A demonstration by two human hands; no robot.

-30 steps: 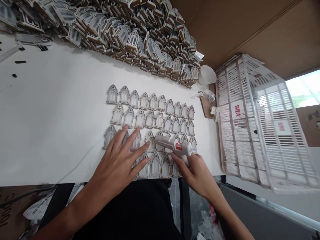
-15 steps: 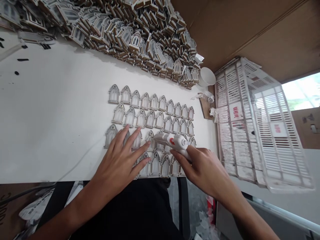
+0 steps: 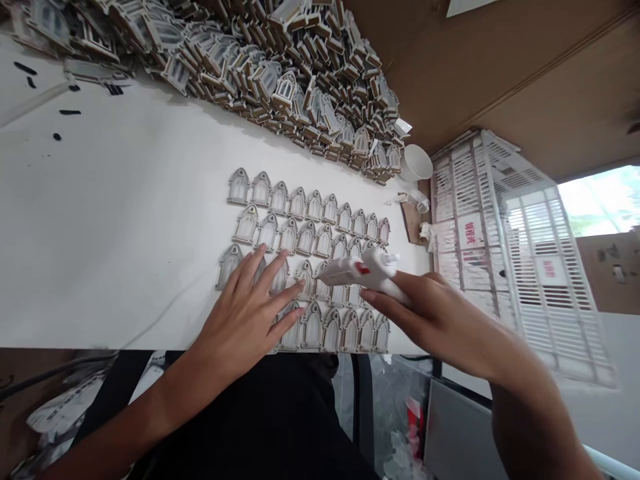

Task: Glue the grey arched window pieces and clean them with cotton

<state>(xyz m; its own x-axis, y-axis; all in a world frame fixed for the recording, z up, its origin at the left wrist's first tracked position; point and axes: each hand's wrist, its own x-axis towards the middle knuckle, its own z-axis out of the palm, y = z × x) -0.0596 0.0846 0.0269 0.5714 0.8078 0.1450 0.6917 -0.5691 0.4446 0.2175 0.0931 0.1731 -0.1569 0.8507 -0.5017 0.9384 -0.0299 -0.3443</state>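
Observation:
My right hand (image 3: pixel 425 310) is closed around a white glue gun (image 3: pixel 363 270) with a red label. Its nozzle points left, over the third row of small arched window-shaped pieces (image 3: pixel 306 277). My left hand (image 3: pixel 255 303) lies with fingers spread over the left part of the two nearest rows, partly covering several pieces. Two farther rows of the same arched pieces (image 3: pixel 299 202) lie beyond my fingertips. The glue gun and my right hand hide some pieces on the right.
A big heap of similar arched pieces (image 3: pixel 240 73) fills the back of the white table (image 3: pixel 125 220). At the right stand a white cup (image 3: pixel 416 163) and a white plastic basket (image 3: pixel 520 267). Black scraps (image 3: pixel 70 112) lie at the far left.
The glue gun in my right hand has shifted to the right and a little up. My left hand stays spread over the pieces. The whole view has moved slightly.

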